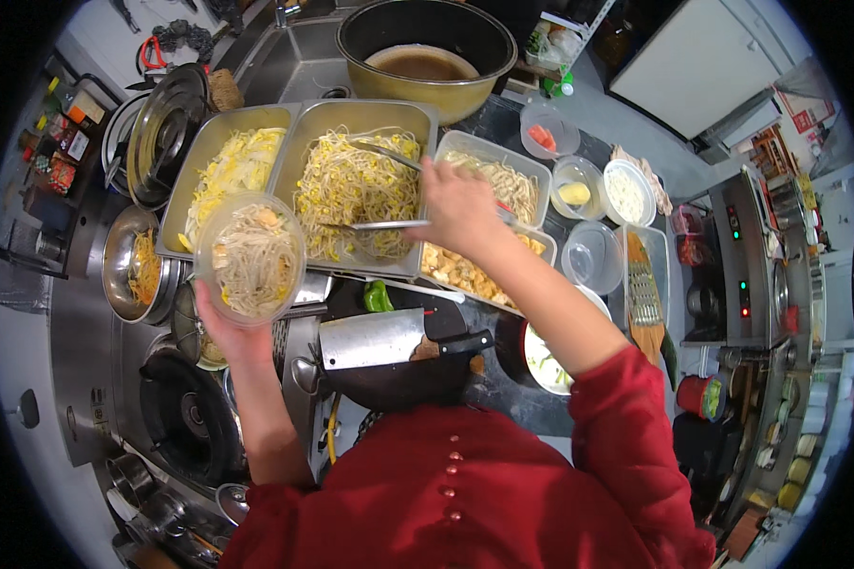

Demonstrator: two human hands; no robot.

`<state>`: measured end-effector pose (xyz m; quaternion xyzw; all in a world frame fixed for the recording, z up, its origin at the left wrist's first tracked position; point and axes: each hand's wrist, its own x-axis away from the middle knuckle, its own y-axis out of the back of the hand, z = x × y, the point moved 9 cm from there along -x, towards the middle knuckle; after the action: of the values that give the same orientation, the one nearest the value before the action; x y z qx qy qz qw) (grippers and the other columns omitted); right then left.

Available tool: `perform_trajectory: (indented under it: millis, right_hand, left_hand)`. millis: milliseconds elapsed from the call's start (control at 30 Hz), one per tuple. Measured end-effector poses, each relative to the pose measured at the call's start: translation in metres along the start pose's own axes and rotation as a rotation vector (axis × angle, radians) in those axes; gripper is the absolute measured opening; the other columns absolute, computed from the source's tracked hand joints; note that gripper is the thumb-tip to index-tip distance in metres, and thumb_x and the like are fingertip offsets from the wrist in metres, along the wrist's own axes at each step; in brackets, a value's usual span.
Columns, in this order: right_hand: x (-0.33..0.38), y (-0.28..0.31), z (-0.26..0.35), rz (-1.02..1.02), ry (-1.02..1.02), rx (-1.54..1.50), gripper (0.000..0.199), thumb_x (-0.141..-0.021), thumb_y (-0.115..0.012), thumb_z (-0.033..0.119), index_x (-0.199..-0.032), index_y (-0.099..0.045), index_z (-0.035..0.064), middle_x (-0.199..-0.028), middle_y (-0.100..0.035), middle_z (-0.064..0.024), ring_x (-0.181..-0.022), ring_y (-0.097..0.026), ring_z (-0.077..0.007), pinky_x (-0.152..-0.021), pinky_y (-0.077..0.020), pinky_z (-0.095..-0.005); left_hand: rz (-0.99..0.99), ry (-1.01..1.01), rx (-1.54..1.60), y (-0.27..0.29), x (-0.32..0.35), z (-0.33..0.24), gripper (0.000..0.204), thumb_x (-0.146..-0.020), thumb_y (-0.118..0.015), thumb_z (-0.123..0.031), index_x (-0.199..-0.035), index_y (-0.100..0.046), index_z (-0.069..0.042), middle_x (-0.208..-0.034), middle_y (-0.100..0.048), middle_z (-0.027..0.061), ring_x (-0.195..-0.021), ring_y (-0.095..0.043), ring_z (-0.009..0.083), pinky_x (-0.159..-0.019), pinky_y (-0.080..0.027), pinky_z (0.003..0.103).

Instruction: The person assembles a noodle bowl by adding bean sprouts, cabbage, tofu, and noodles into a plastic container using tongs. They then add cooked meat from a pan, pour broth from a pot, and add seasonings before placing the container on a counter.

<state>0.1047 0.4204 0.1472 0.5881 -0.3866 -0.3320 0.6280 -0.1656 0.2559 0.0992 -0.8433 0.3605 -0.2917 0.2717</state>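
Observation:
My left hand grips a clear round plastic bowl from below and the side. Pale sprouts with a few orange and yellow bits fill this bowl. In my right hand are metal tongs, their two arms spread apart over a steel tray. Yellow-headed bean sprouts are heaped in that tray, and the tong tips reach into them. Left of it, partly behind the bowl, stands a second steel tray of shredded yellow-white cabbage.
A cleaver lies on a dark round board, below a green pepper. A large pot of brown liquid stands behind the trays. Rightward are a tub of fried cubes, clear containers and a grater.

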Motion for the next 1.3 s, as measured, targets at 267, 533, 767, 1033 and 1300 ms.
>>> perform_trajectory:
  millis: [267,533,767,1033,1300]
  right_hand:
    - [0.077,0.011,0.035,-0.524,0.358,-0.303,0.022,-0.078,-0.073,0.026,-0.079,-0.06,0.009,-0.092,-0.064,-0.015,-0.091,-0.064,-0.0315,-0.074,-0.0493,-0.045]
    - [0.247,-0.189,-0.007,0.315,-0.262,-0.354,0.045,-0.088,-0.066,0.034,-0.123,-0.052,0.0087,-0.108,-0.06,-0.022,-0.081,-0.07,-0.0378,-0.063,-0.0567,-0.0483]
    - [0.269,-0.214,-0.015,0.01,-0.324,-0.715,0.026,-0.089,-0.064,0.021,-0.104,-0.048,0.0077,-0.102,-0.056,-0.023,-0.085,-0.062,-0.048,-0.07,-0.0533,-0.0544]
    - [0.252,-0.114,-0.091,-0.098,-0.369,-0.973,0.041,-0.102,-0.051,0.04,-0.086,-0.062,0.0043,-0.072,-0.064,-0.0246,-0.071,-0.065,-0.0437,-0.065,-0.0517,-0.0519]
    - [0.167,0.01,-0.118,-0.355,-0.14,-0.653,0.032,-0.09,-0.07,0.035,-0.108,-0.066,0.009,-0.069,-0.067,-0.0118,-0.063,-0.067,-0.0309,-0.057,-0.0511,-0.0423]
  left_hand:
    - [-0.028,0.01,-0.085,0.037,0.009,-0.02,0.068,-0.097,-0.043,-0.058,-0.152,-0.038,-0.018,-0.154,-0.04,0.0061,-0.14,-0.041,0.03,-0.108,-0.039,0.055]
    - [0.232,0.165,0.015,0.006,0.017,0.02,0.064,-0.1,-0.04,-0.054,-0.149,-0.041,-0.013,-0.15,-0.046,0.0086,-0.135,-0.047,0.0298,-0.109,-0.04,0.051]
    - [0.44,0.308,-0.062,-0.038,0.043,0.062,0.068,-0.1,-0.042,-0.055,-0.146,-0.042,-0.005,-0.146,-0.05,0.0125,-0.131,-0.051,0.0306,-0.109,-0.042,0.047]
    - [0.348,0.424,-0.064,-0.025,0.095,0.08,0.069,-0.1,-0.044,-0.051,-0.15,-0.036,-0.004,-0.15,-0.045,0.0133,-0.136,-0.045,0.0303,-0.114,-0.037,0.045]
    - [0.424,0.373,-0.117,-0.033,0.172,0.081,0.069,-0.102,-0.038,-0.052,-0.15,-0.035,-0.003,-0.15,-0.044,0.0126,-0.138,-0.043,0.0279,-0.114,-0.035,0.042]
